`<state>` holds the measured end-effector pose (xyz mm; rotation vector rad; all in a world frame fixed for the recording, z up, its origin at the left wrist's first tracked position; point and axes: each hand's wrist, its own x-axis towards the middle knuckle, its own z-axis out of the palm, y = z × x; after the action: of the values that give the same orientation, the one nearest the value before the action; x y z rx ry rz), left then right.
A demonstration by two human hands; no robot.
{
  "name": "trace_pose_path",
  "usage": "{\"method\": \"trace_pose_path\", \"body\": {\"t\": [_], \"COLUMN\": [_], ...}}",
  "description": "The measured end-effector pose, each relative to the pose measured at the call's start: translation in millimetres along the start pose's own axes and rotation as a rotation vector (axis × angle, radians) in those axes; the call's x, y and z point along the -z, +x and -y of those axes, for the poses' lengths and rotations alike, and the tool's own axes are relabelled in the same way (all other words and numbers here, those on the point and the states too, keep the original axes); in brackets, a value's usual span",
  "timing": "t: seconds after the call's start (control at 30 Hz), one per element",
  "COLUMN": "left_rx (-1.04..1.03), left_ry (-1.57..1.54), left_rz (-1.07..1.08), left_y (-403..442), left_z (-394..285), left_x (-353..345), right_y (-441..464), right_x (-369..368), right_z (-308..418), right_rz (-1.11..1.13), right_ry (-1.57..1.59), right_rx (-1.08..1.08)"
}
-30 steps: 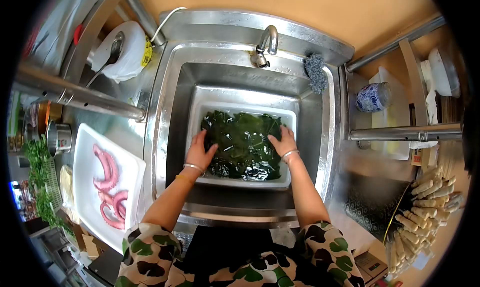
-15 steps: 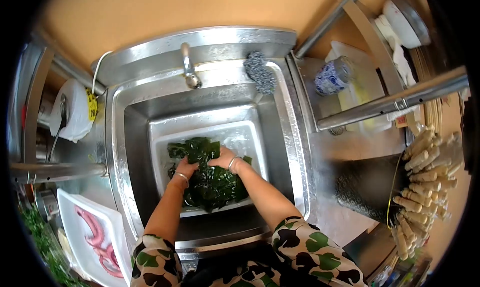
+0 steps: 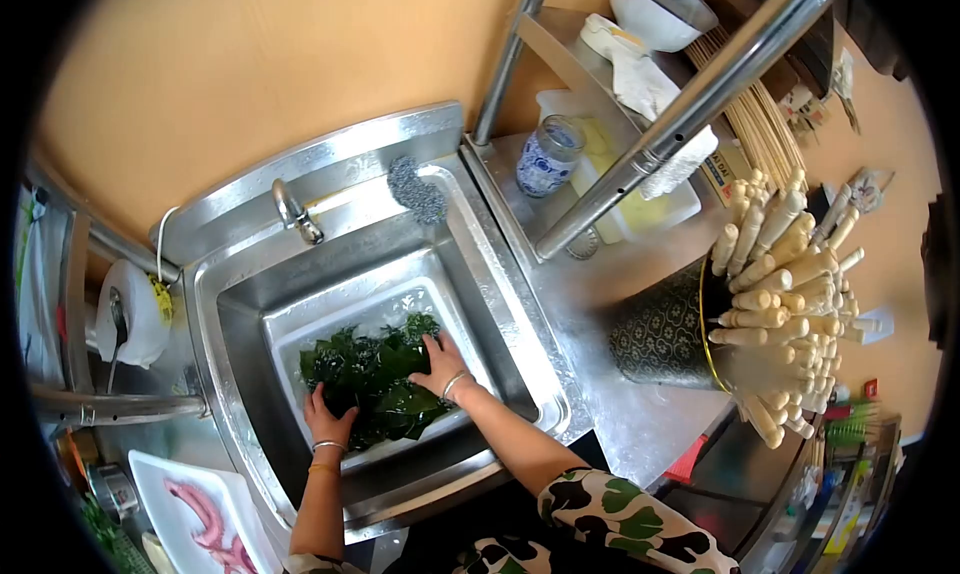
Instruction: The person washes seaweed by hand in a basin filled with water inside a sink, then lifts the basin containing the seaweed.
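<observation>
Dark green leafy seaweed [image 3: 375, 379] lies wet in a white tub [image 3: 290, 354] inside the steel sink [image 3: 245, 374]. My left hand [image 3: 328, 419] rests against the lower left of the seaweed, thumb and fingers apart. At the right side of the pile, my right hand [image 3: 440, 367] touches the leaves with its fingers spread. A bracelet is on each wrist. Neither hand is closed round the leaves.
The faucet [image 3: 297, 214] and a grey scrubber [image 3: 417, 189] are at the sink's back. Octopus tentacles [image 3: 205, 519] lie in a white tray [image 3: 250, 514] at lower left. On the right stand a blue-and-white jar [image 3: 549, 157], a metal post [image 3: 650, 154] and a patterned container [image 3: 660, 329] of pale-handled sticks [image 3: 780, 284].
The view has swung to the right. My hands gathered in the middle of the seaweed half a second ago; now they are apart at its sides, and the seaweed is spread wider.
</observation>
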<state>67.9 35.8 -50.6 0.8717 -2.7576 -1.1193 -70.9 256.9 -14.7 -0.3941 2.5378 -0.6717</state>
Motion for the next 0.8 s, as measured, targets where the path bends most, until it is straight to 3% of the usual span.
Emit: {"method": "trace_pose_path", "body": {"t": [0.07, 0.13, 0.23, 0.27, 0.3, 0.37, 0.43, 0.5, 0.57, 0.63, 0.73, 0.8], "left_rx": [0.100, 0.503, 0.640, 0.556, 0.549, 0.652, 0.656, 0.631, 0.631, 0.468, 0.534, 0.516], "left_ry": [-0.068, -0.149, -0.361, -0.703, -0.704, -1.050, -1.078, -1.142, -1.104, -1.137, -1.416, -1.333], "left_rz": [0.045, 0.154, 0.112, 0.146, 0.150, 0.210, 0.176, 0.192, 0.164, 0.124, 0.179, 0.122], "left_y": [-2.0, 2.0, 11.4, 21.2, 23.2, 22.6, 19.4, 24.2, 24.3, 29.7, 13.4, 14.6], "left_z": [-12.4, -29.6, -8.3, 41.8, 35.9, 3.7, -22.7, -29.0, -48.2, -36.1, -70.8, -61.0], "left_x": [-6.5, -12.4, -41.9, -71.2, -70.3, -57.4, -46.4, -42.3, -36.3, -38.8, -10.3, -7.1], "right_y": [6.3, 9.3, 19.6, 25.7, 30.6, 33.1, 31.2, 30.9, 29.4, 18.4, 5.2, -1.4], "right_x": [-24.1, -33.7, -40.8, -52.2, -60.4, -68.6, -72.1, -66.2, -59.2, -35.3, -11.5, -4.5], "right_z": [-11.4, -4.9, -9.4, -15.5, -17.7, -14.2, -10.5, 5.0, 16.0, 32.5, 52.4, 50.2], "right_rz": [0.084, 0.146, 0.163, 0.144, 0.119, 0.013, 0.051, -0.121, -0.187, -0.115, 0.045, -0.030], "right_ry": [0.007, 0.008, 0.196, 0.305, 0.412, 0.537, 0.949, 0.689, 0.566, 0.510, 0.497, 0.387], "right_rx": [-0.096, -0.217, -0.266, -0.220, -0.171, -0.141, -0.127, -0.217, -0.154, -0.040, 0.109, 0.095]}}
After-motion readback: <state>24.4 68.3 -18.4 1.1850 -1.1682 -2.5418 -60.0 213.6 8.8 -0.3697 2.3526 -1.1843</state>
